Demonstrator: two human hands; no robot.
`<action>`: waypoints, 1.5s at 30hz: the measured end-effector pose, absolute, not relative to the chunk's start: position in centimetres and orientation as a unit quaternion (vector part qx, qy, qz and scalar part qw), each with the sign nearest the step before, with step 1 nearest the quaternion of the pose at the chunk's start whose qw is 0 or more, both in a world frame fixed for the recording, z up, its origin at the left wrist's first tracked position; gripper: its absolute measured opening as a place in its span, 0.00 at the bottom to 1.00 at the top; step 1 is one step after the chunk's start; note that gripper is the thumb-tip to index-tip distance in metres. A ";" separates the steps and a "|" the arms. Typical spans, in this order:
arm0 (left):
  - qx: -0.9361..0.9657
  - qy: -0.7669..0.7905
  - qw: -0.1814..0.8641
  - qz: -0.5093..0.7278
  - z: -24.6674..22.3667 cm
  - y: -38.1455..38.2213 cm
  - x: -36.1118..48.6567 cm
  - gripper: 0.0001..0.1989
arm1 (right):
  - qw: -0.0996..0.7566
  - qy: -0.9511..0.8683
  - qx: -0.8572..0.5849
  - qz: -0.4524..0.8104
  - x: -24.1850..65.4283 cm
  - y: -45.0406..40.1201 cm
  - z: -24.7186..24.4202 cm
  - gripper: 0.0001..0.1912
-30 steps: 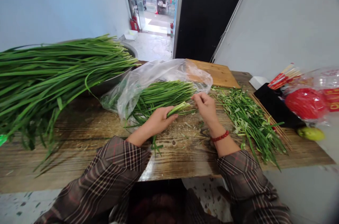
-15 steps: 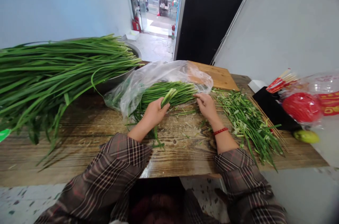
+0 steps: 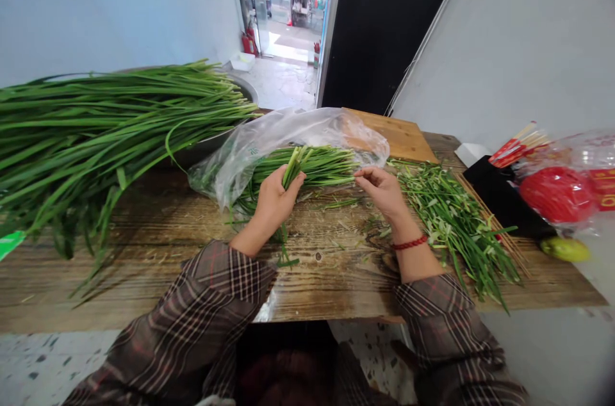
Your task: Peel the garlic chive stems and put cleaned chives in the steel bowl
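Observation:
My left hand (image 3: pixel 277 198) is closed around a small bunch of garlic chives (image 3: pixel 294 164), pale stem ends pointing up. Behind it, a larger pile of chives (image 3: pixel 327 164) lies on a clear plastic bag (image 3: pixel 288 124), its stem ends facing right. My right hand (image 3: pixel 382 191), with a red bead bracelet (image 3: pixel 410 243) on the wrist, is at those stem ends. Its thumb and forefinger come together in a pinch; what is between them is too small to make out. Right of this hand spreads a heap of loose trimmings and leaves (image 3: pixel 456 220).
A big heap of long chives (image 3: pixel 120 118) overhangs a metal basin (image 3: pixel 247 89) at left. A wooden board (image 3: pixel 398 137) lies behind. On the right are a black holder (image 3: pixel 509 194), a red item in plastic (image 3: pixel 557 194) and a yellow-green object (image 3: pixel 565 248). All stand on the wooden table (image 3: pixel 327 291).
My left hand has shifted slightly up and left with its bunch, which now points more upright. My right hand has turned a little and stays by the pile's stem ends.

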State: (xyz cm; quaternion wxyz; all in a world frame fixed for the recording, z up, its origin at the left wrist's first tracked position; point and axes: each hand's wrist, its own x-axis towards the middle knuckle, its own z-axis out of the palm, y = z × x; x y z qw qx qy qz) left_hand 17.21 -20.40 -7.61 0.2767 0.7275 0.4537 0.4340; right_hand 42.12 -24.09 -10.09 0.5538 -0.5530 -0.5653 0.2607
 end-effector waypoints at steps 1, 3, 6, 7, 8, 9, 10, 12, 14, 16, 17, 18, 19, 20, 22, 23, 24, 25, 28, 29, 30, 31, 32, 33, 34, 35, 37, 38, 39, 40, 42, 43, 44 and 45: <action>0.722 0.449 0.283 0.444 -7.4 -20.6 17.2 0.17 | 0.570 -0.550 -0.531 0.301 42.0 -24.4 -9.6 0.10; 0.709 0.440 0.293 0.467 -7.0 -20.9 17.3 0.17 | 0.583 -0.543 -0.496 0.347 41.8 -25.1 -8.7 0.11; 0.694 0.429 0.299 0.495 -6.6 -21.4 17.4 0.17 | 0.595 -0.548 -0.461 0.365 41.7 -25.7 -7.7 0.09; 0.691 0.426 0.300 0.501 -6.5 -21.5 17.4 0.17 | 0.602 -0.547 -0.451 0.369 41.7 -25.8 -7.6 0.08; 0.689 0.424 0.303 0.503 -6.4 -21.6 17.4 0.16 | 0.608 -0.544 -0.441 0.373 41.7 -25.8 -7.5 0.07; 0.688 0.422 0.308 0.504 -6.4 -21.6 17.4 0.16 | 0.614 -0.541 -0.434 0.378 41.6 -25.9 -7.5 0.06; 0.687 0.420 0.315 0.503 -6.3 -21.7 17.4 0.16 | 0.617 -0.537 -0.431 0.382 41.6 -25.9 -7.5 0.06; 0.681 0.411 0.342 0.501 -6.3 -21.7 17.5 0.16 | 0.620 -0.528 -0.435 0.384 41.4 -25.9 -7.6 0.07; 0.671 0.395 0.379 0.501 -6.5 -21.6 17.5 0.17 | 0.621 -0.519 -0.445 0.384 41.1 -25.9 -7.8 0.08; 0.661 0.382 0.414 0.496 -6.7 -21.5 17.5 0.17 | 0.624 -0.509 -0.449 0.386 40.9 -25.9 -7.9 0.09; 0.658 0.380 0.426 0.491 -6.8 -21.5 17.6 0.17 | 0.626 -0.506 -0.449 0.388 40.7 -25.9 -7.9 0.09; 0.658 0.381 0.434 0.483 -6.9 -21.5 17.6 0.17 | 0.626 -0.505 -0.448 0.391 40.5 -26.0 -7.9 0.09; 0.660 0.384 0.438 0.476 -6.9 -21.5 17.7 0.16 | 0.624 -0.506 -0.446 0.395 40.4 -26.0 -7.9 0.09; 0.663 0.386 0.438 0.469 -6.9 -21.5 17.8 0.16 | 0.622 -0.507 -0.444 0.399 40.3 -26.1 -7.9 0.09; 0.671 0.384 0.439 0.458 -6.9 -21.7 17.8 0.15 | 0.616 -0.512 -0.439 0.408 40.0 -26.1 -7.8 0.08; 0.672 0.382 0.440 0.457 -6.9 -21.7 17.9 0.15 | 0.614 -0.514 -0.437 0.409 40.0 -26.2 -7.7 0.08; 0.668 0.380 0.441 0.463 -7.0 -21.7 17.9 0.15 | 0.615 -0.516 -0.435 0.407 40.0 -26.2 -7.7 0.07; 0.660 0.378 0.444 0.473 -7.0 -21.6 17.8 0.15 | 0.618 -0.516 -0.434 0.404 39.9 -26.2 -7.6 0.07; 0.625 0.373 0.457 0.512 -7.0 -21.4 17.7 0.16 | 0.629 -0.512 -0.433 0.393 40.0 -26.1 -7.5 0.05; 0.617 0.371 0.461 0.519 -7.1 -21.3 17.7 0.16 | 0.631 -0.511 -0.434 0.390 40.0 -26.1 -7.4 0.05; 0.614 0.372 0.462 0.520 -7.1 -21.2 17.6 0.16 | 0.633 -0.511 -0.434 0.388 40.0 -26.1 -7.4 0.06; 0.616 0.375 0.461 0.518 -7.1 -21.2 17.6 0.16 | 0.633 -0.510 -0.435 0.387 39.9 -26.1 -7.3 0.06; 0.621 0.379 0.456 0.512 -7.1 -21.2 17.7 0.16 | 0.634 -0.510 -0.434 0.387 39.9 -26.2 -7.3 0.06; 0.631 0.385 0.448 0.503 -7.1 -21.2 17.7 0.16 | 0.635 -0.509 -0.432 0.389 39.8 -26.2 -7.2 0.06; 0.644 0.389 0.439 0.491 -7.1 -21.3 17.8 0.16 | 0.637 -0.508 -0.427 0.391 39.7 -26.2 -7.2 0.06; 0.660 0.390 0.430 0.476 -7.1 -21.4 17.8 0.15 | 0.639 -0.508 -0.422 0.395 39.5 -26.2 -7.2 0.07; 0.701 0.381 0.416 0.436 -7.0 -21.7 18.0 0.14 | 0.638 -0.507 -0.411 0.408 39.2 -26.3 -7.3 0.06; 0.722 0.371 0.411 0.416 -7.0 -21.8 18.0 0.14 | 0.635 -0.508 -0.406 0.416 39.0 -26.3 -7.4 0.06; 0.741 0.359 0.408 0.395 -7.0 -21.9 18.1 0.13 | 0.632 -0.510 -0.400 0.425 38.9 -26.3 -7.5 0.05; 0.758 0.347 0.407 0.374 -7.0 -22.0 18.2 0.13 | 0.627 -0.513 -0.395 0.433 38.7 -26.3 -7.6 0.04; 0.781 0.334 0.405 0.338 -7.0 -22.1 18.3 0.12 | 0.615 -0.522 -0.389 0.445 38.5 -26.3 -7.9 0.03; 0.787 0.332 0.402 0.329 -7.1 -22.1 18.3 0.12 | 0.610 -0.527 -0.387 0.447 38.4 -26.3 -8.0 0.04; 0.790 0.334 0.398 0.326 -7.2 -22.0 18.4 0.12 | 0.605 -0.533 -0.386 0.448 38.4 -26.2 -8.1 0.05; 0.789 0.337 0.393 0.330 -7.3 -22.0 18.4 0.12 | 0.600 -0.539 -0.385 0.448 38.3 -26.2 -8.2 0.08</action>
